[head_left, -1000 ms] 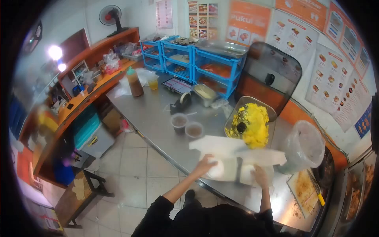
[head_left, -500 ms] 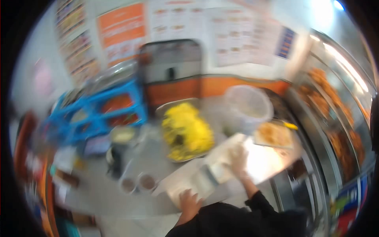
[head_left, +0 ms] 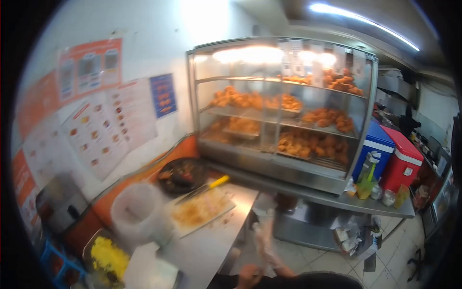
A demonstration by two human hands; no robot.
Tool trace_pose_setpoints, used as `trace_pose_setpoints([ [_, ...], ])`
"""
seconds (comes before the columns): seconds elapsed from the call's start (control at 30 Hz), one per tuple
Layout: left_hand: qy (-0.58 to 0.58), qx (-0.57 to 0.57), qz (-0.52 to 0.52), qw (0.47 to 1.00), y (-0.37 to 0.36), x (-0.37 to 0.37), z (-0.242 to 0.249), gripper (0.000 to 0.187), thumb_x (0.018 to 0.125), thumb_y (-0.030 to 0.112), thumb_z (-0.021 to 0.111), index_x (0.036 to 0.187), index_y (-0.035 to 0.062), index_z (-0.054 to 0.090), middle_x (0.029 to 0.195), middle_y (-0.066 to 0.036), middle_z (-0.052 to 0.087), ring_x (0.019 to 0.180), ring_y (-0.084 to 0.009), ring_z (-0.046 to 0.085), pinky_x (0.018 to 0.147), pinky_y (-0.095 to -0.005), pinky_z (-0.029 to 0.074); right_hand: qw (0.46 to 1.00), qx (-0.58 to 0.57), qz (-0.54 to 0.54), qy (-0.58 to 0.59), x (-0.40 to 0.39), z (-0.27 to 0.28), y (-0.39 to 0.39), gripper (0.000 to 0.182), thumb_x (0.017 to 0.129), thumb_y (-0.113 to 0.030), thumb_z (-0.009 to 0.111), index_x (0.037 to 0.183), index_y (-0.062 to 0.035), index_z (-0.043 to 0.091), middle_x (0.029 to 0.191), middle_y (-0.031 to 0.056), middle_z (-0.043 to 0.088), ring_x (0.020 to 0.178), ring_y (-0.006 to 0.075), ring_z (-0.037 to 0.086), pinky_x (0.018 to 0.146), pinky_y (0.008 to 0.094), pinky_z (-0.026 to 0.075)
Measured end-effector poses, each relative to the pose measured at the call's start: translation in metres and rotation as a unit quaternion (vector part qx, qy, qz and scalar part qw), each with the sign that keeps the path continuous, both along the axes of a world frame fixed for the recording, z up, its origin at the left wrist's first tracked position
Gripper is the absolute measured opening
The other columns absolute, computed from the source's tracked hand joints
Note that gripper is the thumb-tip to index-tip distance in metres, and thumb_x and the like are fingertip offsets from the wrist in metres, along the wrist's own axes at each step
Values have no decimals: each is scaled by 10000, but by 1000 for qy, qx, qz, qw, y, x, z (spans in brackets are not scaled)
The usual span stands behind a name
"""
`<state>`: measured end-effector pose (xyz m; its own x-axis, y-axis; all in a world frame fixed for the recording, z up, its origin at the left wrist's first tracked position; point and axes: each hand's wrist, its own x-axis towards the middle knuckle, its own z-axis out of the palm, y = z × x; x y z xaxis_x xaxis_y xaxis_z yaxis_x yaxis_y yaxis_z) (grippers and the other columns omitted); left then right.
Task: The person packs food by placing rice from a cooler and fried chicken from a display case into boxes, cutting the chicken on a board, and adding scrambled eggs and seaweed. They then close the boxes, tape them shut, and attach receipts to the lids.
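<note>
A blurred hand (head_left: 263, 241) (which one, and whether clenched, I cannot tell) rises beside the steel desk (head_left: 216, 241), near the crumb-strewn white cutting board (head_left: 202, 210), below the glass fried-chicken cabinet (head_left: 284, 115).

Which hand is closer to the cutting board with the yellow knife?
Right, probably: the blurry right hand rises just right of the cutting board; the left hand sits lower, farther back.

The view has swung right from the steel counter (head_left: 211, 250) to a glass warmer of fried food (head_left: 284, 120); both hands have left the white box (head_left: 149, 272).
</note>
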<state>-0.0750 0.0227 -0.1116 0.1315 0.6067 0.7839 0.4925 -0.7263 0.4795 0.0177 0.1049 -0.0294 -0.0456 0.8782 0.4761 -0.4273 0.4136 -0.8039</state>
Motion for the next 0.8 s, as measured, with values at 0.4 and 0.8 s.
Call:
trace_pose_setpoints([
  [0.4,-16,2,-393,919,201,222,20,138,663,59,674,752,67,569,672,-60,553,629,-235,550,605,-347,442,770,-65,-550,-316,286,94,123,346,903,-242,333,1111,-27,507,1091,190,516,1015,272,508,926,364,342],
  [0.8,61,402,95,909,565,320,125,452,856,416,344,1252,208,400,1347,-108,264,1270,-271,195,1038,-449,73,370,12,-854,-366,439,78,332,459,888,-201,374,1263,45,274,1290,217,300,1212,353,253,1001,416,191],
])
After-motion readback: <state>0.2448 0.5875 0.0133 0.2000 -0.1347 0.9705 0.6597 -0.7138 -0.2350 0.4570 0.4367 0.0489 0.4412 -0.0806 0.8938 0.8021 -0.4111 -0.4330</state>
